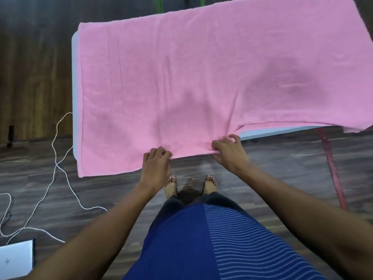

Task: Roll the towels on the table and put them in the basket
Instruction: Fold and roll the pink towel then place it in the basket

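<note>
**Both hands grip the near edge of a pink towel spread over the table**

Head view: A large pink terry-cloth towel point(201, 73) lies spread flat over a pale blue-grey table point(74, 81) and hides nearly all of its top. Only a strip of table shows along the left side, and another shows under the near edge on the right. The towel's left end hangs over the near left corner. Its far right end runs past the table's right side and out of view. Two thin stitched lines cross the cloth near its left end.

The left hand point(156, 161) has its fingers curled over the towel's near hem and grips it. The right hand point(229, 151) is close beside it, also on the near hem. Its fingers are bent and pinch a bunched fold, and creases fan out from there into the cloth.

The person wears a blue shirt with a striped panel point(201, 239) and stands barefoot on a dark wood-plank floor point(282, 158). On the floor to the left lies a looping white cord point(54, 146), and a silver laptop point(16, 257) sits in the lower left corner. A red strap point(333, 168) slants down at the right.
</note>
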